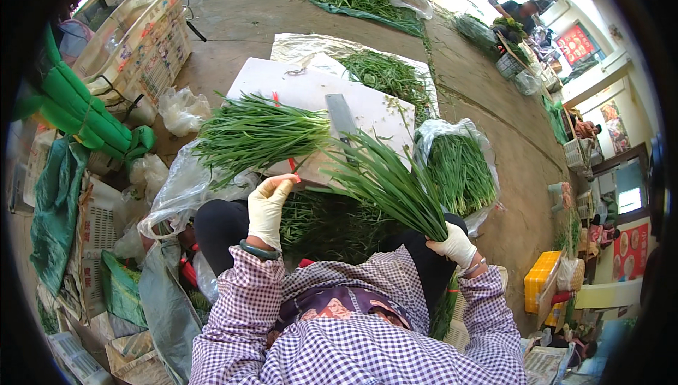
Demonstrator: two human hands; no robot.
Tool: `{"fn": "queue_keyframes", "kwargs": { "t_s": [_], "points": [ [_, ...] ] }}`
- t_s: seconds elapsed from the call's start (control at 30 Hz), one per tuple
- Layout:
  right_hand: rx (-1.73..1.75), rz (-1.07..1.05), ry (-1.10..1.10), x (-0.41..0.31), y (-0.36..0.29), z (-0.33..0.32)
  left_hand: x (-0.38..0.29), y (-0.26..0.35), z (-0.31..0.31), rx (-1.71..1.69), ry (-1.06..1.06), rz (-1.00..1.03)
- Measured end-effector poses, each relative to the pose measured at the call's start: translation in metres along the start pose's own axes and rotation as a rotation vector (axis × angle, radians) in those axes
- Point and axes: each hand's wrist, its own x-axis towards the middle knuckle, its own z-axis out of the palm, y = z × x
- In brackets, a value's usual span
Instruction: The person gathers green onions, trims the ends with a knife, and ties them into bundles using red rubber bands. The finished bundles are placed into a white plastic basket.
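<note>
My gloved left hand point(268, 202) is at the near edge of a white board point(312, 85), thumb and forefinger closed on what looks like the near end of a red tie strip point(292, 164). That strip runs under a bundle of garlic chives point(259, 130) lying on the board, its pale stem ends to the right. Off to the right, my gloved right hand point(453, 246) grips a smaller bunch of garlic chives point(405, 197) by its stem ends, leaves fanning up and left over the board. Between the bundles lies a cleaver point(340, 113), its handle partly covered by leaves.
Right of the board stands a clear plastic bag point(490, 165) packed with chives. Loose greens point(384, 70) lie on a white sheet beyond it. Crumpled plastic point(183, 111) and a large plastic crate point(159, 40) are at the left. Another person point(516, 11) sits far right.
</note>
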Motion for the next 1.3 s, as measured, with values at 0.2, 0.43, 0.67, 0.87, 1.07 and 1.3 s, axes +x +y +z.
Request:
{"fn": "queue_keyframes", "kwargs": {
  "t_s": [0.2,0.43,0.67,0.87,1.07,1.3],
  "points": [
    [0.01,0.03,-0.008,-0.014,-0.004,-0.007,-0.009,-0.005,0.031,-0.006,-0.09,0.084],
    [0.049,0.103,-0.016,-0.023,-0.002,-0.012,-0.01,0.001,0.034,0.1,-0.048,-0.01],
    [0.029,0.109,-0.025,-0.025,0.004,-0.015,-0.013,0.01,0.049,0.133,-0.071,0.083],
    [-0.003,0.064,-0.034,-0.023,0.005,-0.011,-0.008,0.004,0.063,0.317,-0.106,0.08],
    [-0.032,0.04,-0.032,-0.025,-0.001,-0.007,-0.002,-0.014,0.057,0.332,-0.137,0.197],
    [-0.161,-0.083,-0.051,-0.027,-0.004,-0.012,0.004,-0.021,0.023,0.05,-0.107,-0.034]
  ]
}}
